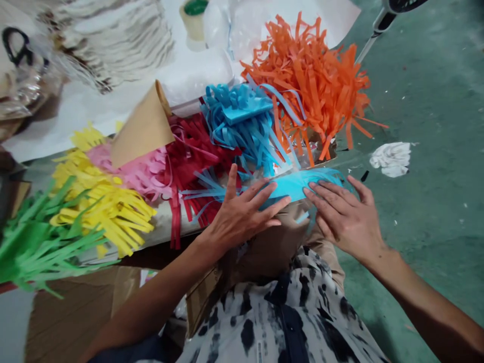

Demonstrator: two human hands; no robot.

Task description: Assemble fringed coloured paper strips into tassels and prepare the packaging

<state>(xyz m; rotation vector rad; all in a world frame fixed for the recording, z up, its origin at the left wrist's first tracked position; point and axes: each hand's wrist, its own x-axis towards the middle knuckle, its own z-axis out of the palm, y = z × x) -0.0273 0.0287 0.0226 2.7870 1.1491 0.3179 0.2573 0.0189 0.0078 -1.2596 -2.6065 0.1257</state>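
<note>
Above green floor (427,217), your left hand (245,212) and right hand (346,217), open, ungripping, seemingly smooth blue fringed paper (289,184), needing even pressure.

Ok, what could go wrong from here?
1. The light-blue fringed tissue-like sheet lies under the left grip and right grip, neither closed around it; it might slip.
2. Loose blue strips to its left overlap the dark-red fringed paper-like bundle; they could tangle or tear.
3. The orange shredded-strip bundle appears to overhang the green floor; a bump might drop it.
</note>
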